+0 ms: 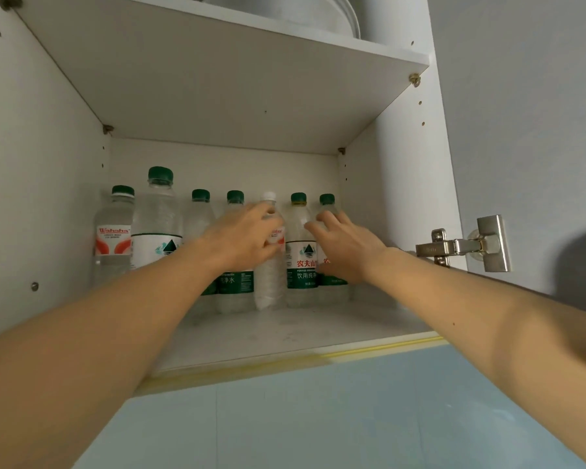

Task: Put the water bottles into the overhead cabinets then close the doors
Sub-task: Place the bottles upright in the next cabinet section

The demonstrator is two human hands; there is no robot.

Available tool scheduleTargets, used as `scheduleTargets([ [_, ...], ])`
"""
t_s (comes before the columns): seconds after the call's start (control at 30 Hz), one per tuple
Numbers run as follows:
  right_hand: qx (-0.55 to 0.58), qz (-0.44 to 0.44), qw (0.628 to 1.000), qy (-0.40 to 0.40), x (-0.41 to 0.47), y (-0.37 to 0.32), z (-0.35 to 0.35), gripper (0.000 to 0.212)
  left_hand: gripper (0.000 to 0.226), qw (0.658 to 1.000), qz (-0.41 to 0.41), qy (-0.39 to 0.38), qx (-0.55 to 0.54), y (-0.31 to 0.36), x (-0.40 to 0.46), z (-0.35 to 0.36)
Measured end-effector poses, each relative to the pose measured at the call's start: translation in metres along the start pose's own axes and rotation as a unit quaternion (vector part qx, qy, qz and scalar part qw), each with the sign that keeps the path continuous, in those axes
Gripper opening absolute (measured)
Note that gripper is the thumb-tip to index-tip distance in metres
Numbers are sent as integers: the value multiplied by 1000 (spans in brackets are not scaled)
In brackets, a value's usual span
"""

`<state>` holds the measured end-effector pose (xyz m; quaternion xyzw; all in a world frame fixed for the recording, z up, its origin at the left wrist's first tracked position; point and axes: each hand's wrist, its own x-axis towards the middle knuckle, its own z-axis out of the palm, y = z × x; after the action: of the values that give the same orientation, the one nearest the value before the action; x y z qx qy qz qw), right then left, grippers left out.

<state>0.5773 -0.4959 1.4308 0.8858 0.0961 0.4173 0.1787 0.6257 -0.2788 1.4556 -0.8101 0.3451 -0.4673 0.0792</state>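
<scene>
Seven water bottles (300, 252) upright in cabinet (65, 198); left hand (241, 236) grip around white-capped bottle (269, 282), right hand (344, 247) loose, empty.

Seven water bottles stand upright in a row at the back of the open cabinet (65, 184), on its bottom shelf (285, 336). At the far left is a Wahaha bottle (113, 238) with a green cap and a red and white label. Next to it stands the tall bottle (156, 221), the biggest one, green cap on top. Then come two green-cap bottles (234, 282) with dark green labels. The white-cap bottle (269, 282) is thin and clear. Right of it are two more, the label bottle (300, 265) with red letters, and the last bottle (332, 292).
</scene>
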Motion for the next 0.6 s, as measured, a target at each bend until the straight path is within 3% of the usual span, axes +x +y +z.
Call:
scheduleTargets([
  [0.1, 40, 12, 999, -3, -2, -13, -21, 65, 49, 994, -69, 40, -81, 6, -4, -28],
  [0.3, 192, 17, 981, -10, -6, -52, -60, 59, 45, 979, -113, 125, -116, 3, -52, -117],
  [0.47, 269, -15, 963, -23, 1, -100, -69, 60, 41, 976, -110, 185, -30, -14, -131, -180],
  [0.6, 350, -17, 935, -48, 15, -142, -66, 67, 39, 979, -95, 163, 72, -31, -181, -192],
])
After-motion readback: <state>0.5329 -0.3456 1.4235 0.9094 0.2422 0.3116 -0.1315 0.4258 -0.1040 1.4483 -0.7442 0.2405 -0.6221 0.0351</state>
